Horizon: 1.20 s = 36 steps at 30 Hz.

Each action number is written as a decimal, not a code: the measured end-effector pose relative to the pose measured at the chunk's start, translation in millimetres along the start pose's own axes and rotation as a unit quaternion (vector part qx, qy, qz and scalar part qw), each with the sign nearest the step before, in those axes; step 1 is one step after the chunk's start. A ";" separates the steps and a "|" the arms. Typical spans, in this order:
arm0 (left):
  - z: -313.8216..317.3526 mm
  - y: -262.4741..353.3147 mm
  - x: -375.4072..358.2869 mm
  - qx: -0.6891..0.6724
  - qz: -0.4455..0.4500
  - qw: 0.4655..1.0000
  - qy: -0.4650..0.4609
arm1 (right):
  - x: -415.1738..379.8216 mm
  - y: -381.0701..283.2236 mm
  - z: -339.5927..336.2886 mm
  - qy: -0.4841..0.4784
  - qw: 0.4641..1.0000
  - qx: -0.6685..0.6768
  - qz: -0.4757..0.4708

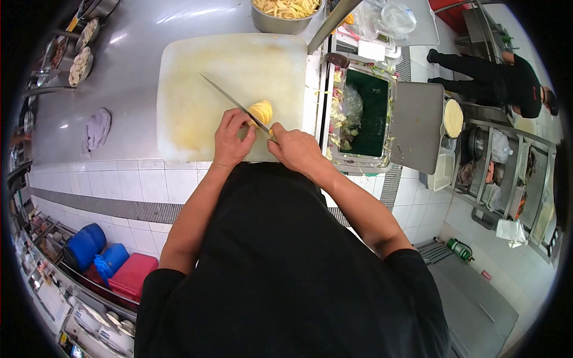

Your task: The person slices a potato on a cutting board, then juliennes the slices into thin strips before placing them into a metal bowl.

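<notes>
A large pale cutting board (pixel 197 89) lies on the metal table in front of me. My right hand (pixel 294 149) is wrapped round the handle of a long knife (pixel 224 93), whose blade points up and to the left across the board. Yellow slices (pixel 261 112) lie in a small overlapping pile just beyond the blade. My left hand (pixel 232 140) is beside the blade near the pile, its fingertips pinched together. Whatever those fingertips hold, if anything, is too small and covered to name.
A metal pot (pixel 280 25) of yellow strips stands beyond the board. To the right is a green-lined waste bin (pixel 365 110) with scraps around it. A purple cloth (pixel 96 129) lies at left. Another person (pixel 507 80) stands far right, near a rack (pixel 507 173).
</notes>
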<state>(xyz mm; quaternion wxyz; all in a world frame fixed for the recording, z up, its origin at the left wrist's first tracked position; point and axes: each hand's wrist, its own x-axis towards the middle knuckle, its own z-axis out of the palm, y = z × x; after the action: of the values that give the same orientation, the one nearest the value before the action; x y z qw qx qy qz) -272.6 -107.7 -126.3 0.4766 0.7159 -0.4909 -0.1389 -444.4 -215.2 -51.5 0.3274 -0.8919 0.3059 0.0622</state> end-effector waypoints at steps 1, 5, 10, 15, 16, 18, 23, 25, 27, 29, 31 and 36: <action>-1.0 0.7 0.2 -0.001 0.002 1.000 0.002 | -1.3 -4.3 -6.1 -0.009 1.000 0.001 0.001; -1.1 -0.8 -0.7 0.010 0.010 1.000 -0.001 | -27.2 -14.4 -36.0 -0.039 0.998 0.029 0.035; -0.3 -0.2 -1.0 0.006 0.004 1.000 0.000 | -40.1 -13.6 -44.7 -0.048 0.998 0.007 0.031; 0.4 -1.7 -2.5 -0.001 -0.002 1.000 0.004 | -36.3 -12.0 -41.3 -0.050 0.998 0.013 0.032; 0.3 -2.4 -3.5 0.002 -0.005 1.000 0.000 | -35.1 -11.8 -39.7 -0.052 0.998 0.017 0.029; 0.8 -4.7 -3.2 0.006 -0.007 1.000 -0.002 | -31.3 -9.6 -34.2 -0.054 0.998 0.024 0.031; -0.5 -1.1 -1.8 0.000 -0.001 1.000 0.006 | -25.0 -5.9 -26.0 -0.065 0.997 0.006 0.041; 1.0 -1.1 -2.7 -0.005 -0.009 1.000 0.004 | -22.8 -5.8 -25.3 -0.060 0.997 0.009 0.041; -1.6 -1.6 -2.6 -0.007 -0.017 1.000 0.004 | -23.8 -8.9 -31.7 -0.069 0.996 0.014 0.049; -1.1 0.2 -0.5 0.002 0.002 1.000 0.006 | -30.5 -10.6 -41.5 -0.077 0.995 0.017 0.062; 0.8 -2.2 -0.9 0.007 0.007 1.000 0.011 | -37.4 -11.0 -48.9 -0.095 0.993 0.010 0.070; 1.4 -2.7 -0.9 0.012 0.015 1.000 0.013 | -47.5 -9.2 -52.3 -0.085 0.994 0.018 0.069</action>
<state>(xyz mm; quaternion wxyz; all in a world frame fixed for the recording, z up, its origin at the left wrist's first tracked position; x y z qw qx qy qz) -272.4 -107.5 -129.5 0.4763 0.7161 -0.4968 -0.1162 -481.9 -218.3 9.0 0.3635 -0.8539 0.3386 0.1547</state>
